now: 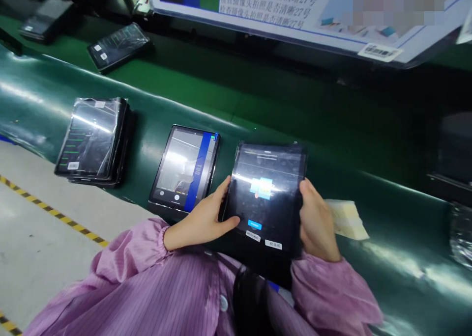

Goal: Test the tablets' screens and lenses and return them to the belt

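Observation:
I hold a dark tablet (266, 193) upright in front of me with both hands. Its screen is lit, with a small blue picture in the middle and a blue button lower down. My left hand (206, 218) grips its left edge, thumb lying on the glass. My right hand (316, 223) is wrapped round its right edge. Just left of it a second tablet (184, 168) lies on the green padded ledge (147, 110), showing a camera view with a blue stripe.
A stack of tablets in clear film (94, 139) rests on the ledge at the left. More wrapped devices (118, 46) lie on the green belt behind. A pale sponge block (348, 220) sits by my right hand. A white instruction board (306, 12) hangs above.

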### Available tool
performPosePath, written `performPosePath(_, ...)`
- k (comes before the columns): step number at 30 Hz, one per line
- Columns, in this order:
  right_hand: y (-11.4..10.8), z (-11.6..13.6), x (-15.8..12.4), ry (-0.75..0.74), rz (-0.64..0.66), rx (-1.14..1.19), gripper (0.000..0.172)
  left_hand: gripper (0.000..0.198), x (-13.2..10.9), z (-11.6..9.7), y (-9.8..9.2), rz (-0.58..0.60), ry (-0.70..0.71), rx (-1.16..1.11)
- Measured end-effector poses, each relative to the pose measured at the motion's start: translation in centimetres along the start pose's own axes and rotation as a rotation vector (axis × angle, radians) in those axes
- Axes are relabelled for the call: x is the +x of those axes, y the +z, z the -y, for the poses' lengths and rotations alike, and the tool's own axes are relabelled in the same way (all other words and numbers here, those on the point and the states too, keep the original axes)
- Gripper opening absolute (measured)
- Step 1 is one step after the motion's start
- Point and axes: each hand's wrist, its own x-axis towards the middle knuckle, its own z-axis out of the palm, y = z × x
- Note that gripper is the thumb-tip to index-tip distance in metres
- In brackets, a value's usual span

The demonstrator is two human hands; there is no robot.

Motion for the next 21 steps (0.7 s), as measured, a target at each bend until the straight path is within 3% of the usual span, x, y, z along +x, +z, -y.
performPosePath(4, 2.6, 0.7, -1.5, -0.098, -0.091, 0.065, 0.041, 0.097, -1.4, 1.2, -0.7, -0.207, 0.116, -0.171)
performPosePath(7, 5.3, 4.7, -3.4, -0.439, 0.041, 0.259, 0.036, 0.107, -2.3, 0.0, -1.6, -0.386, 0.328, -0.054)
performPosePath(10, 7.7, 9.4, -6.0, -0.778, 0.240, 0.402, 0.030, 0.117, -2.6, -2.4, -2.4, -0.698, 0.532, 0.154)
performPosePath(13, 8.9, 12.2, -8.1, -0.965, 0.254, 0.504, 0.036, 0.115, -2.9, -4.3, -2.8, -0.945, 0.650, 0.265)
performPosePath(17, 8.7, 12.6, -8.8, -1.053, 0.258, 0.553, 0.039, 0.117, -3.8, -5.2, -2.8, -0.975, 0.807, 0.340)
performPosePath(21, 8.2, 12.3, -8.7, -1.045, 0.205, 0.456, 0.038, 0.117, -4.5, -4.9, -2.5, -0.950, 0.834, 0.375)
